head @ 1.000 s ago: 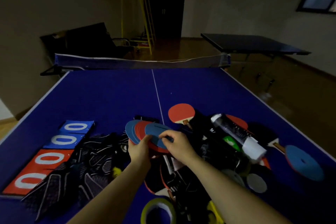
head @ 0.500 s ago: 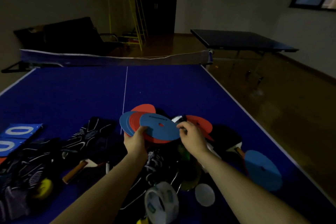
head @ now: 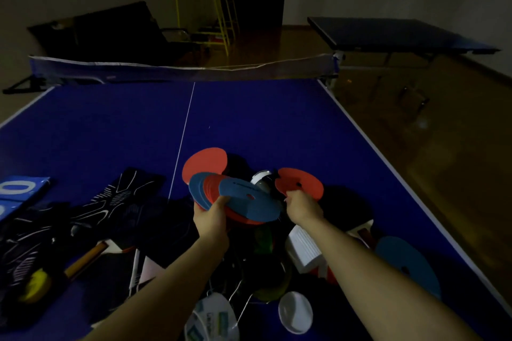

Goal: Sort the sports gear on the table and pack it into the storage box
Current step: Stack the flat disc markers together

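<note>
My left hand (head: 211, 217) grips a fanned stack of blue and red flat discs (head: 243, 199) above the gear pile. My right hand (head: 303, 206) pinches the near edge of a single red disc (head: 302, 183) lying on the pile to the right of the stack. Behind the stack a red paddle face (head: 206, 163) shows. Another blue disc (head: 407, 264) lies at the table's right edge. No storage box is in view.
The blue ping-pong table (head: 97, 130) carries dark gloves (head: 110, 202), a paddle with a wooden handle (head: 86, 257), a yellow ball (head: 36, 284), a white block (head: 304, 249), tape rolls (head: 212, 321), a white disc (head: 295, 311) and blue score cards (head: 16, 191). The net (head: 180, 69) spans the far end.
My right hand let go of the top blue disc and moved right onto the red disc. The stack in my left hand stayed put; the view shifted slightly.
</note>
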`<move>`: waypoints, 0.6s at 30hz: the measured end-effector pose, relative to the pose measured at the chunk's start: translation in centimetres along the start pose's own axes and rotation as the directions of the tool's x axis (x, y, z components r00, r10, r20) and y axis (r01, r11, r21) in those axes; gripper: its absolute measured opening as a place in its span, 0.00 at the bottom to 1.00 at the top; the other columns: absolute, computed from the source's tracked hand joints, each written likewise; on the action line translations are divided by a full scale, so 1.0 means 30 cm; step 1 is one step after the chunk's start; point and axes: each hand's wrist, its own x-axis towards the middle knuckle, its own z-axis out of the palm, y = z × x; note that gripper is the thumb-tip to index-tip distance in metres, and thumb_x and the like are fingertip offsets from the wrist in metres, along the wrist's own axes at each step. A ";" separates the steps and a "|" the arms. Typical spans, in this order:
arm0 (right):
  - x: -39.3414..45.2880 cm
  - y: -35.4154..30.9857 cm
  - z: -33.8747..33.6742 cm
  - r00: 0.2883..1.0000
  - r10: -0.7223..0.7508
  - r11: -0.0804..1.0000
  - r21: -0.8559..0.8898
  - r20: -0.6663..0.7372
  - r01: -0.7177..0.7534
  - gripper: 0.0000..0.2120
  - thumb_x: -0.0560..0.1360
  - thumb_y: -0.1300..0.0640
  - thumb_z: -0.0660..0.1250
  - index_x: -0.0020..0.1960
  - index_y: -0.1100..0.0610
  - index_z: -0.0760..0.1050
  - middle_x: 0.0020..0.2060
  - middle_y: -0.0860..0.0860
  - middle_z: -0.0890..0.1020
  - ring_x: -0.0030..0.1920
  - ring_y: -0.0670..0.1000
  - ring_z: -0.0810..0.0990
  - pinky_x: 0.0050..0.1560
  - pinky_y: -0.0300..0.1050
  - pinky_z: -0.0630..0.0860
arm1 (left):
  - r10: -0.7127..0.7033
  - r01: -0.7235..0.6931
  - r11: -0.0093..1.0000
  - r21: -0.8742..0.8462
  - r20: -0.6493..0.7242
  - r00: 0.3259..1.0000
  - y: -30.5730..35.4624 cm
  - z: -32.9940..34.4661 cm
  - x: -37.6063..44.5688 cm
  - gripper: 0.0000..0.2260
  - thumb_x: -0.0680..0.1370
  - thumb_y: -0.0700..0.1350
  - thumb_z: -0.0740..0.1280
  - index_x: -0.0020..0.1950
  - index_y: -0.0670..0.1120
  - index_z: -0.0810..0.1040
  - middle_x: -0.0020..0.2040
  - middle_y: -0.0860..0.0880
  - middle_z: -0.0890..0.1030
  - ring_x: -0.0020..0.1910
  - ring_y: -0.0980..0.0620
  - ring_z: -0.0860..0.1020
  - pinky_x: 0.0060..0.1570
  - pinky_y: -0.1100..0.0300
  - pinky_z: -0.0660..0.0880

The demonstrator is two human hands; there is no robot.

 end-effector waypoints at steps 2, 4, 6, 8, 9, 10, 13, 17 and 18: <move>-0.011 -0.016 -0.025 0.997 -0.001 0.999 0.048 -0.073 0.005 0.14 0.80 0.59 0.54 0.60 0.57 0.74 0.56 0.58 0.79 0.57 0.60 0.77 0.49 0.48 0.73 | 0.024 -0.024 0.999 0.048 0.006 1.000 -0.018 0.003 0.003 0.16 0.73 0.39 0.70 0.59 0.48 0.73 0.53 0.43 0.79 0.53 0.43 0.79 0.55 0.46 0.78; -0.043 -0.053 -0.056 0.975 -0.070 0.991 0.093 -0.211 0.092 0.14 0.81 0.57 0.53 0.62 0.55 0.74 0.53 0.58 0.81 0.54 0.60 0.78 0.46 0.48 0.72 | 0.032 -0.033 0.996 0.077 0.011 0.999 -0.026 0.007 0.005 0.17 0.73 0.39 0.70 0.60 0.47 0.73 0.53 0.43 0.80 0.52 0.44 0.79 0.53 0.48 0.78; -0.078 -0.106 -0.069 0.935 -0.154 0.960 0.175 -0.318 0.217 0.16 0.81 0.56 0.55 0.66 0.52 0.73 0.50 0.59 0.82 0.51 0.60 0.79 0.44 0.47 0.72 | 0.023 -0.023 0.997 0.076 0.004 1.000 -0.018 0.005 0.012 0.17 0.73 0.38 0.70 0.60 0.46 0.73 0.52 0.44 0.80 0.52 0.44 0.79 0.52 0.50 0.77; -0.107 -0.161 -0.059 0.887 -0.259 0.903 0.229 -0.382 0.363 0.16 0.80 0.55 0.57 0.66 0.50 0.73 0.48 0.59 0.83 0.48 0.60 0.81 0.42 0.47 0.73 | 0.000 -0.001 0.996 0.087 0.004 1.000 -0.004 0.006 0.022 0.17 0.73 0.38 0.69 0.61 0.46 0.73 0.52 0.43 0.79 0.51 0.44 0.79 0.52 0.50 0.77; -0.119 -0.184 -0.049 0.865 -0.320 0.876 0.227 -0.388 0.426 0.16 0.79 0.54 0.57 0.65 0.51 0.75 0.47 0.58 0.83 0.47 0.60 0.81 0.42 0.47 0.73 | -0.011 0.010 0.996 0.092 0.005 1.000 0.001 0.008 0.028 0.17 0.73 0.37 0.69 0.61 0.46 0.73 0.51 0.43 0.79 0.51 0.44 0.78 0.52 0.50 0.77; -0.131 -0.208 -0.038 0.845 -0.381 0.850 0.217 -0.376 0.480 0.17 0.78 0.53 0.57 0.63 0.52 0.76 0.47 0.58 0.84 0.47 0.59 0.81 0.42 0.47 0.73 | -0.022 0.022 0.996 0.088 0.003 1.000 0.007 0.011 0.032 0.17 0.73 0.36 0.68 0.61 0.46 0.72 0.50 0.43 0.78 0.50 0.44 0.78 0.53 0.49 0.77; -0.174 -0.254 0.003 0.832 -0.516 0.812 0.194 -0.203 0.551 0.15 0.78 0.55 0.60 0.62 0.52 0.78 0.53 0.54 0.83 0.54 0.54 0.80 0.52 0.43 0.73 | -0.074 0.074 0.997 0.032 -0.011 0.997 0.014 0.013 0.045 0.16 0.75 0.38 0.67 0.62 0.42 0.74 0.49 0.43 0.79 0.50 0.43 0.79 0.55 0.49 0.76; -0.184 -0.245 0.044 0.903 -0.430 0.819 0.424 0.008 0.387 0.16 0.77 0.57 0.63 0.63 0.56 0.77 0.62 0.50 0.79 0.64 0.48 0.75 0.62 0.37 0.68 | -0.123 0.124 0.992 -0.031 0.025 0.992 0.015 0.001 0.053 0.18 0.75 0.51 0.69 0.61 0.43 0.76 0.48 0.44 0.81 0.51 0.43 0.80 0.56 0.48 0.76; -0.174 -0.242 0.044 0.913 -0.407 0.819 0.453 0.026 0.353 0.16 0.77 0.58 0.63 0.64 0.56 0.76 0.62 0.50 0.78 0.64 0.48 0.74 0.62 0.35 0.67 | -0.130 0.131 0.991 -0.024 0.028 0.991 0.017 0.002 0.057 0.20 0.75 0.53 0.70 0.61 0.44 0.75 0.50 0.44 0.81 0.51 0.43 0.80 0.57 0.47 0.76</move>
